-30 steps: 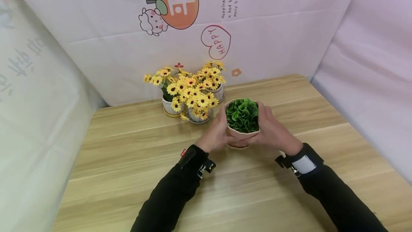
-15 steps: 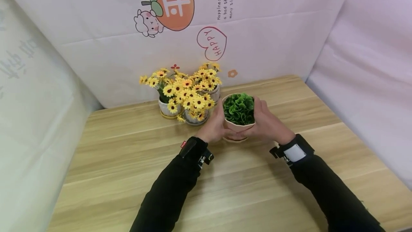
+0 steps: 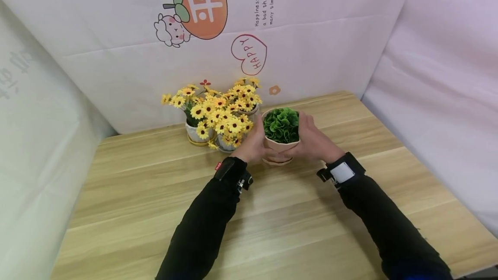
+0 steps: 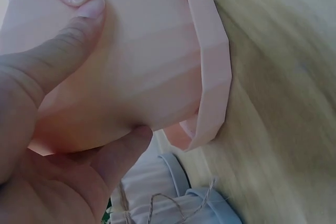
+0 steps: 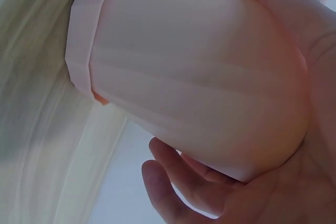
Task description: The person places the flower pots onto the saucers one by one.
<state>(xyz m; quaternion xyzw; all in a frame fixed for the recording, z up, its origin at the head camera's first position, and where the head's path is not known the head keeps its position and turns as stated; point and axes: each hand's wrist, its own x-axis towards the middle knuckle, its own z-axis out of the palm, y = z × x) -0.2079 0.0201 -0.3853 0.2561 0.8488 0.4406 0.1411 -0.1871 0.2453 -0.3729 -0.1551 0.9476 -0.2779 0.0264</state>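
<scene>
A pale pink flowerpot (image 3: pixel 281 146) with a round green leafy plant (image 3: pixel 282 125) is between both hands near the back of the table. My left hand (image 3: pixel 250 146) grips its left side; my right hand (image 3: pixel 314 139) grips the right side. Both thumbs meet across the pot's near face. In the left wrist view, the pink saucer (image 4: pixel 215 72) sits under the pot, close over the wood. The right wrist view has fingers (image 5: pixel 178 177) curled around the far side of the flowerpot (image 5: pixel 199 66). Yellow daisies (image 3: pixel 229 120) in pots stand just left of my left hand.
Three whitish pots of yellow daisies are grouped at the back, one white pot (image 3: pixel 194 133) on a yellow saucer. Behind them rises a white printed cloth (image 3: pixel 311 46). More cloth hangs at both sides of the wooden table (image 3: pixel 155 193).
Both hands have carried the pink pot back toward the rear cloth, now level with the front daisy pots. The head view has shifted slightly right.
</scene>
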